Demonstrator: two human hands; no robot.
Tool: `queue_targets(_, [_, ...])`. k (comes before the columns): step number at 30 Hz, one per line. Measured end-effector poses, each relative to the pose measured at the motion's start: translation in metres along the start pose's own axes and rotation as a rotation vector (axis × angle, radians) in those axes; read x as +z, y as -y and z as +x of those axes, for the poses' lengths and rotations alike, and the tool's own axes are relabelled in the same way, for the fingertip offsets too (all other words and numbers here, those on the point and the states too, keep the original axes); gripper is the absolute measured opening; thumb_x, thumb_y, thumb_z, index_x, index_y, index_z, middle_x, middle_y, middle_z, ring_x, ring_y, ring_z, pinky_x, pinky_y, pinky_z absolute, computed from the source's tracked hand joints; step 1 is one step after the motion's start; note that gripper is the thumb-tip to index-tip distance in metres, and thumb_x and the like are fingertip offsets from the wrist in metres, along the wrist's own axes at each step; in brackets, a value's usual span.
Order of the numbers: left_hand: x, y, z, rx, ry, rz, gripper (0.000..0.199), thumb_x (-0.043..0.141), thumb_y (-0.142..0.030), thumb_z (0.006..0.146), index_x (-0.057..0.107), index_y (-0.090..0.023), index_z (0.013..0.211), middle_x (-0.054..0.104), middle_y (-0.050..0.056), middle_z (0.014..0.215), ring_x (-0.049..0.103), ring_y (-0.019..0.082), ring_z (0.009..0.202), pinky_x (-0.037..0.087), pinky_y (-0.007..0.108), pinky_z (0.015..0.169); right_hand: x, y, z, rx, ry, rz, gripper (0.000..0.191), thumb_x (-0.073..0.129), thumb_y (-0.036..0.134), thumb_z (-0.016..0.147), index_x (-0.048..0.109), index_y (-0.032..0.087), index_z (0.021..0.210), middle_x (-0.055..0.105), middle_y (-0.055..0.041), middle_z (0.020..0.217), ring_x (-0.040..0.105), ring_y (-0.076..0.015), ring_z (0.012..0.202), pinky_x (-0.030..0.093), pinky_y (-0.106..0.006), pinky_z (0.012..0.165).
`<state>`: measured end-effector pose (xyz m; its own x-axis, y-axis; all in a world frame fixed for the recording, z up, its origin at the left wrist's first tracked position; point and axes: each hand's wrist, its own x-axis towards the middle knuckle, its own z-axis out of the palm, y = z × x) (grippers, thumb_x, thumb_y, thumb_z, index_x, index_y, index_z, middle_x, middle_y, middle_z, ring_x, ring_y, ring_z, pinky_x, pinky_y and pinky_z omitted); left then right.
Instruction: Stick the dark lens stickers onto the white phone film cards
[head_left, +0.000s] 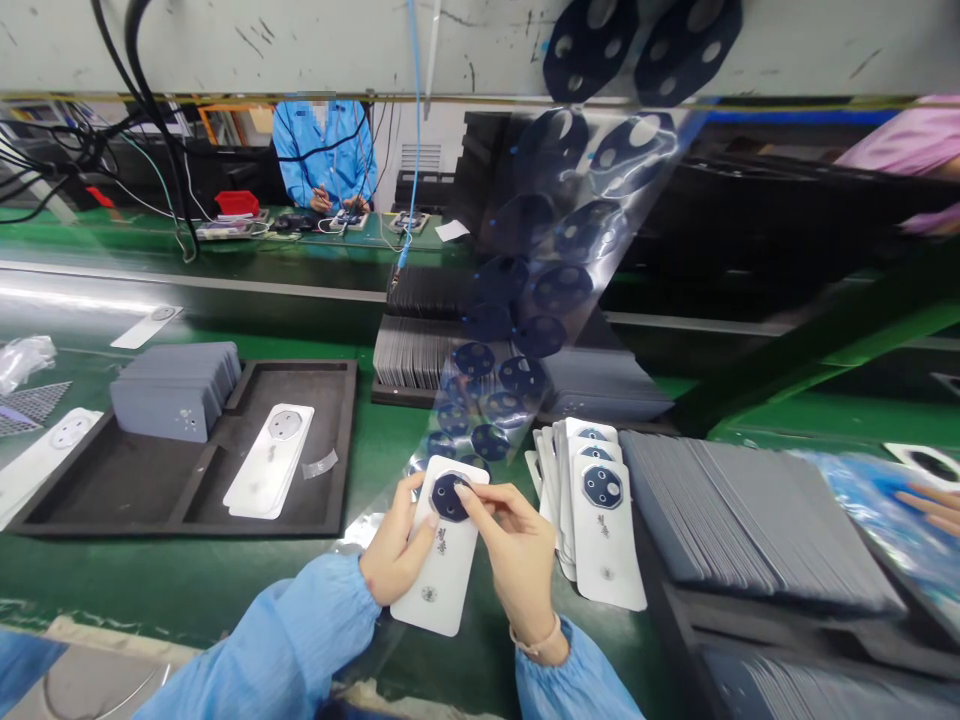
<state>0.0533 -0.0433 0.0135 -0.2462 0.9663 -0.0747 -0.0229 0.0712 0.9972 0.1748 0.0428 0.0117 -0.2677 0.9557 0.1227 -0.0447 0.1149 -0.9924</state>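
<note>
A white phone-shaped panel [442, 590] with dark printed characters is held in the middle of the view. My left hand [397, 550] grips its left edge, thumb on top. On the upper part of the panel lies a dark octagonal sticker [448, 497] with round holes. My right hand [517, 550] has its thumb and index finger pressed together at the sticker's right side. Right of my right hand, several white panels [611, 550] with dark octagons are stacked. Behind the hands hangs a clear film strip [570, 255] bearing dark octagonal pieces.
A black tray [341, 450] at left holds grey panels [176, 395] and white panels [270, 465]. Grey panels [750, 520] fill a tray at right. Another person's hand [934, 505] is at the right edge. A person in blue [326, 155] sits across. Cables [154, 110] hang upper left.
</note>
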Motion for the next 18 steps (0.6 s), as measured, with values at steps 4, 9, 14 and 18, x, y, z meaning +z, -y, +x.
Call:
queue_targets(4, [0.000, 0.000, 0.000, 0.011, 0.002, 0.021, 0.048, 0.043, -0.046, 0.097, 0.031, -0.020, 0.135, 0.072, 0.008, 0.095, 0.064, 0.017, 0.067, 0.048, 0.029, 0.061, 0.001, 0.001, -0.001, -0.036, -0.007, -0.021, 0.013, 0.076, 0.033, 0.079, 0.072, 0.021, 0.080, 0.060, 0.0007, 0.071, 0.052, -0.0144, 0.066, 0.045, -0.029, 0.065])
queue_targets(9, [0.002, 0.001, 0.001, 0.010, -0.030, -0.009, 0.045, 0.045, -0.047, 0.095, 0.035, -0.020, 0.129, 0.071, 0.005, 0.086, 0.060, 0.015, 0.060, 0.046, 0.027, 0.057, 0.004, 0.005, -0.004, -0.128, -0.022, -0.104, 0.011, 0.073, 0.032, 0.082, 0.071, 0.021, 0.080, 0.059, 0.0010, 0.070, 0.052, -0.0148, 0.065, 0.044, -0.029, 0.063])
queue_targets(14, [0.006, 0.006, 0.000, -0.019, -0.102, -0.026, 0.038, 0.047, -0.048, 0.094, 0.038, -0.021, 0.119, 0.069, 0.000, 0.076, 0.061, 0.015, 0.060, 0.046, 0.026, 0.056, 0.006, 0.002, -0.009, -0.377, -0.085, -0.360, 0.008, 0.074, 0.030, 0.083, 0.070, 0.022, 0.083, 0.063, -0.0019, 0.079, 0.058, -0.0199, 0.080, 0.047, -0.034, 0.074])
queue_targets(18, [0.008, 0.011, 0.000, -0.037, -0.161, -0.011, 0.037, 0.050, -0.047, 0.093, 0.037, -0.022, 0.117, 0.072, 0.001, 0.079, 0.062, 0.014, 0.060, 0.045, 0.024, 0.054, 0.010, -0.004, -0.012, -0.385, -0.163, -0.437, 0.032, 0.076, 0.036, 0.080, 0.065, 0.023, 0.107, 0.058, -0.0074, 0.108, 0.055, -0.0236, 0.099, 0.047, -0.040, 0.085])
